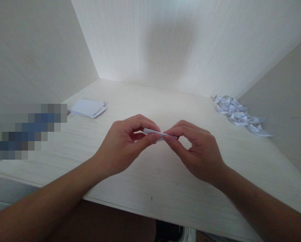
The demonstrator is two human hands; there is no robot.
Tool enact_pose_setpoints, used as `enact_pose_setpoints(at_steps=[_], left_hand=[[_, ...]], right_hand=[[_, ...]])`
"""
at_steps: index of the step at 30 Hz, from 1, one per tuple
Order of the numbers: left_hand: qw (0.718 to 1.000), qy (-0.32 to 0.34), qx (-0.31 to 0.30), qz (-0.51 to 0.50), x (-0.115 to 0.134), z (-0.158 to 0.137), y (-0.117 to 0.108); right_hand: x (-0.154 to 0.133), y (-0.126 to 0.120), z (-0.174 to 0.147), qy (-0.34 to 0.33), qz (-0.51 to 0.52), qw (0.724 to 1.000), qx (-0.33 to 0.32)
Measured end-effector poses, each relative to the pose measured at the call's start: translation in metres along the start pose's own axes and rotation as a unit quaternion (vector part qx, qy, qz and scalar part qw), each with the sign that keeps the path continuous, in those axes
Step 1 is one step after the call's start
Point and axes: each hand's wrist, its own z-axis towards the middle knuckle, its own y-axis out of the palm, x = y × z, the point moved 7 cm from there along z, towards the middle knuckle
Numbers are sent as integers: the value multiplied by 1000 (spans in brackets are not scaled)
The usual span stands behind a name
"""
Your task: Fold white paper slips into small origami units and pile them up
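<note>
A small piece of folded white paper (150, 131) is held above the table, between both hands. My left hand (130, 143) pinches its left part, the thumb on the near side and the fingers behind. From the other side, my right hand (197, 148) pinches the right end between thumb and fingers. The two thumb tips are close together near the middle of the paper. Fingers cover much of it, so the exact fold shape cannot be made out.
On the pale wooden table (150, 181), a stack of white paper sheets (88, 107) lies at the back left. Folded white paper pieces (237, 112) are heaped at the right, by the side wall (286, 101). A back wall (130, 47) rises behind. The far left is blurred out by blocks.
</note>
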Motion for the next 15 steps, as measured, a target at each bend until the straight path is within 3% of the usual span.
enact_pose_setpoints(at_steps=[9,15], left_hand=[[997,-43,11,-63,-3,-1,5],[998,-17,11,-52,1,-3,7]], right_hand=[[-3,-2,-1,6,29,999,18],[-6,-2,-2,-12,23,999,34]])
